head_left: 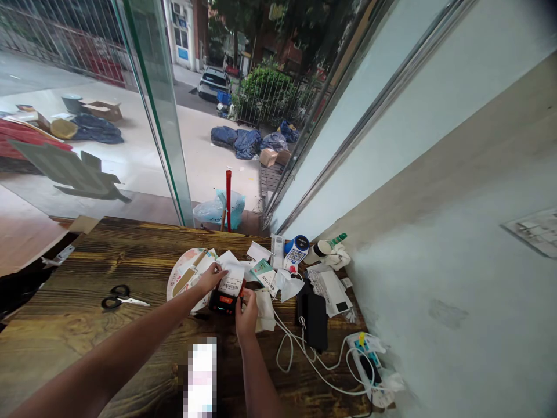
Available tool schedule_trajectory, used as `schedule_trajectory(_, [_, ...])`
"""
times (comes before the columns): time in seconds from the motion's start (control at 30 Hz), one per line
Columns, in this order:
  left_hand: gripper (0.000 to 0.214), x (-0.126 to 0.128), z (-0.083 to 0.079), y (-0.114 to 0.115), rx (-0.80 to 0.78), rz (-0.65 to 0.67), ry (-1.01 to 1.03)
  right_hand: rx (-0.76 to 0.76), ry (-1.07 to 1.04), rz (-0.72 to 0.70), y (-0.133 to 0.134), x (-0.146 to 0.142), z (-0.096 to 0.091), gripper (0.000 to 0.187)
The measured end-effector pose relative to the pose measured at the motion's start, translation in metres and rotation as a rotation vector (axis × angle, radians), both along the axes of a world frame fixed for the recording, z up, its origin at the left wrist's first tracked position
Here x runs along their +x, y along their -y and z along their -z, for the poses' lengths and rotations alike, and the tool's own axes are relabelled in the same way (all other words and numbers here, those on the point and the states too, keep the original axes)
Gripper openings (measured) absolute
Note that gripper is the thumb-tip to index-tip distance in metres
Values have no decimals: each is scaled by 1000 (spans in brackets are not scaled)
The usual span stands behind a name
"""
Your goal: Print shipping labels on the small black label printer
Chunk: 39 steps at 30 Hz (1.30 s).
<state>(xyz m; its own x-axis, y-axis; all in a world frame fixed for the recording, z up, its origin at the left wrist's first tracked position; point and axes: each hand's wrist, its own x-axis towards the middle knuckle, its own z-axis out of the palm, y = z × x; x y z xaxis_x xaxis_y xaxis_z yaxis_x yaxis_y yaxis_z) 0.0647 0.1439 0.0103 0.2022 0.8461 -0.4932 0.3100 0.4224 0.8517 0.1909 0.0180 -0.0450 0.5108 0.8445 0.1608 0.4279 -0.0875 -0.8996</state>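
Observation:
A small black and orange label printer [224, 302] sits on the dark wooden table [108, 255]. A white printed label [231, 280] with a barcode sticks up out of its top. My left hand [209, 277] pinches the upper left edge of that label. My right hand [246, 313] is closed on the printer's right side, fingers curled around it. Loose white papers and label scraps lie all around the printer.
Black scissors [118, 297] lie to the left. A round paper fan [185, 276] lies behind the printer. A blue and white cylinder [296, 251], a bottle [324, 248], a black power bank [314, 319], white cables and a power strip [368, 361] crowd the right side by the wall.

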Motion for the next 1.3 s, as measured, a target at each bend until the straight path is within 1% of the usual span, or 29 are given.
schedule_trajectory(0.3, [13,4,-3,-1,5,43,105,6,13,-41,-16,14,-12,28])
schedule_trajectory(0.5, [15,9,-3,-5,-28,32,138,24,34,-79,-30,19,-18,32])
schedule_trajectory(0.73, [19,13,-8,-7,-45,9,201,25,24,-105,-43,24,-24,33])
schedule_trajectory(0.9, [25,15,-10,-8,-53,7,265,10,-12,-114,-46,28,-27,36])
schedule_trajectory(1.07, [28,18,-9,-8,-53,-18,289,3,-57,-97,-42,29,-29,38])
schedule_trajectory(1.17, [36,20,-12,-7,-47,-14,321,6,-85,-107,-39,28,-31,38])
schedule_trajectory(1.3, [60,21,-18,-5,-46,4,375,2,-125,-120,-38,27,-33,40])
